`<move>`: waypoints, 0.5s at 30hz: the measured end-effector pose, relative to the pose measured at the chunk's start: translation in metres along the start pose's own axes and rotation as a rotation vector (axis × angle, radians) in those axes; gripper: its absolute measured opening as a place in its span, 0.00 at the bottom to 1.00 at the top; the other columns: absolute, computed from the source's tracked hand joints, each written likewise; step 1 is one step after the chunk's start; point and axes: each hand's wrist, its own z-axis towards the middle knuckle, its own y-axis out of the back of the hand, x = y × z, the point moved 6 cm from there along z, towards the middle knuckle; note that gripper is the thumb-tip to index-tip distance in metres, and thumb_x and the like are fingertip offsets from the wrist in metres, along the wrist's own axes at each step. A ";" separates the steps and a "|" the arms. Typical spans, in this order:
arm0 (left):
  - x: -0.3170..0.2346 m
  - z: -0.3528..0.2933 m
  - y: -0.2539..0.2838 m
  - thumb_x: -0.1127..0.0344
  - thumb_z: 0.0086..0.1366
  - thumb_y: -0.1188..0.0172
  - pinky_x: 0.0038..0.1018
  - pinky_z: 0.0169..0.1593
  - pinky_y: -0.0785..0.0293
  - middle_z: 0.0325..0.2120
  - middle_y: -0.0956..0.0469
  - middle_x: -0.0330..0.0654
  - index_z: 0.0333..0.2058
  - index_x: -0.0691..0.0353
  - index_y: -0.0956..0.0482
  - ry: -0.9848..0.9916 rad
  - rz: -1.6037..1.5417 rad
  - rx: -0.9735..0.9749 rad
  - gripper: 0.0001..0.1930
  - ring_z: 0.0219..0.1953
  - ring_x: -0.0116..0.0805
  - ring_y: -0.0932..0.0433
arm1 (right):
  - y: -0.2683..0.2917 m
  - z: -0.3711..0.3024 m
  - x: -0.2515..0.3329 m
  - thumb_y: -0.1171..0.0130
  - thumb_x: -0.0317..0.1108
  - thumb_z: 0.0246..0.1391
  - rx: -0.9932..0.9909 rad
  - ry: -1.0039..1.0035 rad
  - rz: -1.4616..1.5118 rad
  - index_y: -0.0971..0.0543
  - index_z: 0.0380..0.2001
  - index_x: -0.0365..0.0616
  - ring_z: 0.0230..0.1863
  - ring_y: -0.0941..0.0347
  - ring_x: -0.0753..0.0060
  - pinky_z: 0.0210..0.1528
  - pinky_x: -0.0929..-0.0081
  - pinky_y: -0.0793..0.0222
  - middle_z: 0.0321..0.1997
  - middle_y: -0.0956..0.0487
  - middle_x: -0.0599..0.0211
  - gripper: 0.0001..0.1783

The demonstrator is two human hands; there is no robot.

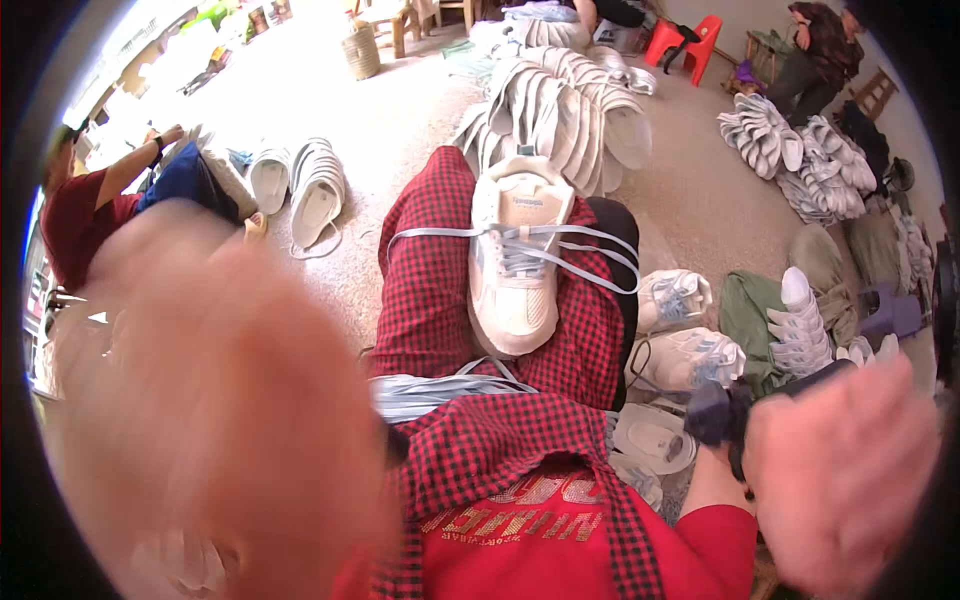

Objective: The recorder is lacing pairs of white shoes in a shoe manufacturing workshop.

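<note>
A white sneaker [516,290] rests across my lap, its toe toward me. A pale blue-grey lace [590,262] is threaded through its lower eyelets, and the loose ends spread out to both sides. My left hand [240,390] is raised very close on the left, large and smeared by motion; its fingers cannot be made out. My right hand [840,470] is up at the lower right, also blurred, apart from the shoe. A bundle of pale laces [430,396] lies on my lap by the waist of the red-and-black checked apron [425,270].
Ahead on the floor is a large pile of nested white shoes [560,115]. More shoes [690,358] stand right of my knee, near a green cloth [750,320]. At left sits a person in dark red [85,210]. A red chair [688,48] is farther back, a second shoe heap [800,160] at right.
</note>
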 end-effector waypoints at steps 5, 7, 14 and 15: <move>0.092 -0.022 -0.052 0.74 0.60 0.38 0.29 0.42 0.26 0.32 0.19 0.46 0.36 0.66 0.18 0.299 0.092 0.157 0.05 0.35 0.36 0.21 | -0.078 -0.047 -0.095 0.41 0.34 0.61 0.352 -0.577 0.244 0.22 0.43 0.41 0.38 0.24 0.76 0.39 0.76 0.30 0.35 0.20 0.69 0.10; 0.139 -0.046 -0.067 0.71 0.64 0.39 0.29 0.39 0.27 0.34 0.20 0.44 0.36 0.68 0.18 0.346 0.176 0.272 0.06 0.34 0.33 0.23 | -0.101 -0.081 -0.127 0.42 0.37 0.63 0.474 -0.599 0.186 0.21 0.38 0.40 0.36 0.24 0.66 0.38 0.69 0.30 0.34 0.20 0.63 0.11; 0.164 -0.061 -0.113 0.63 0.65 0.40 0.38 0.44 0.32 0.29 0.26 0.47 0.30 0.67 0.20 0.205 0.295 0.500 0.11 0.35 0.45 0.27 | -0.146 -0.126 -0.136 0.39 0.39 0.58 0.747 -0.263 -0.041 0.21 0.29 0.38 0.42 0.29 0.53 0.50 0.57 0.36 0.31 0.24 0.57 0.13; 0.164 -0.059 -0.116 0.67 0.63 0.39 0.36 0.39 0.33 0.27 0.28 0.46 0.28 0.67 0.21 0.164 0.241 0.482 0.09 0.33 0.43 0.28 | -0.147 -0.123 -0.137 0.39 0.37 0.58 0.719 -0.249 0.004 0.23 0.27 0.36 0.39 0.28 0.51 0.47 0.56 0.35 0.30 0.26 0.55 0.14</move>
